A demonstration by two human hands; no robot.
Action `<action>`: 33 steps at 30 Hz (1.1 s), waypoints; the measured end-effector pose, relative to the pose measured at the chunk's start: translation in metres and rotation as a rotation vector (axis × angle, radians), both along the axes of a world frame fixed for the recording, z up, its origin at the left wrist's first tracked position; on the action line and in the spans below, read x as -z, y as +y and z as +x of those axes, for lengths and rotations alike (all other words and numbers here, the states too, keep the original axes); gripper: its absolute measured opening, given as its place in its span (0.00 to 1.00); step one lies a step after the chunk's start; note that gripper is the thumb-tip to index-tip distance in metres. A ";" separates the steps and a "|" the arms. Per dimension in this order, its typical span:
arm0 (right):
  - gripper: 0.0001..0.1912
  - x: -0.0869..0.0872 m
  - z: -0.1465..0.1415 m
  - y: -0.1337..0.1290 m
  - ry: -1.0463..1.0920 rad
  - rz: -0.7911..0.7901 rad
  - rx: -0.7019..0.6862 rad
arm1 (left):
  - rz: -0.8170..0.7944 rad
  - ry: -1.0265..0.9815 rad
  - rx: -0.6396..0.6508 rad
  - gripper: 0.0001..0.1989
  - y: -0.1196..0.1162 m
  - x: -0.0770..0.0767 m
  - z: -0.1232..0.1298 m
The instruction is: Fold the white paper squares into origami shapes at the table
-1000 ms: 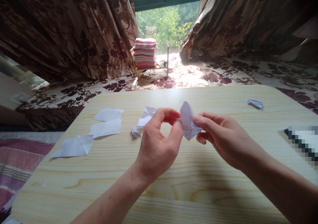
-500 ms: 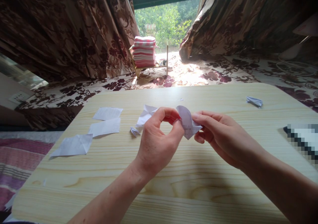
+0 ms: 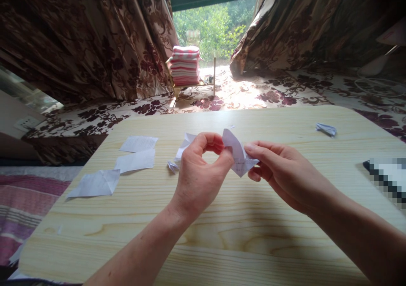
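Note:
A small folded piece of white paper is held up above the table between my two hands. My left hand pinches its left side, thumb and forefinger making a ring. On the right, my right hand grips the paper's other edge between thumb and fingers. One curved flap of the paper stands upright, and the lower part comes to a point. Behind my left hand lies a creased paper sheet, partly hidden, with a small folded paper piece beside it.
Three loose paper sheets lie at the left of the wooden table. Another folded paper rests at the far right, above a blurred-out, dark-edged object. Pink-and-white folded cloths are stacked on a small stand by the window.
My left hand has shifted slightly up and left, drawing the paper's upright flap with it. The right hand stays nearly still, and the view has moved a little.

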State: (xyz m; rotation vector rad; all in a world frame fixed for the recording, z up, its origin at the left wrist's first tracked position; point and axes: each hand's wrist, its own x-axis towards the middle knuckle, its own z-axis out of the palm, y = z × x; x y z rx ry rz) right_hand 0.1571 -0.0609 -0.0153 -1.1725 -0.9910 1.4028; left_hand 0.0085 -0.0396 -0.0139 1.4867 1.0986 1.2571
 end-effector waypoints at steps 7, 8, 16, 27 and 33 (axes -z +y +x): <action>0.13 0.001 -0.001 0.001 0.012 -0.003 -0.019 | 0.029 -0.013 0.050 0.05 0.001 0.001 0.001; 0.13 0.001 -0.001 0.001 0.019 -0.007 -0.022 | 0.032 -0.011 0.055 0.05 0.002 0.001 0.001; 0.13 0.000 0.001 0.000 0.064 -0.061 -0.071 | 0.024 -0.052 0.153 0.05 0.005 0.002 0.000; 0.12 -0.001 0.002 0.001 0.096 -0.065 -0.008 | -0.205 -0.181 0.172 0.08 0.001 -0.002 -0.003; 0.13 -0.001 0.001 0.003 0.092 -0.052 0.007 | -0.168 -0.152 0.167 0.07 0.002 0.001 -0.003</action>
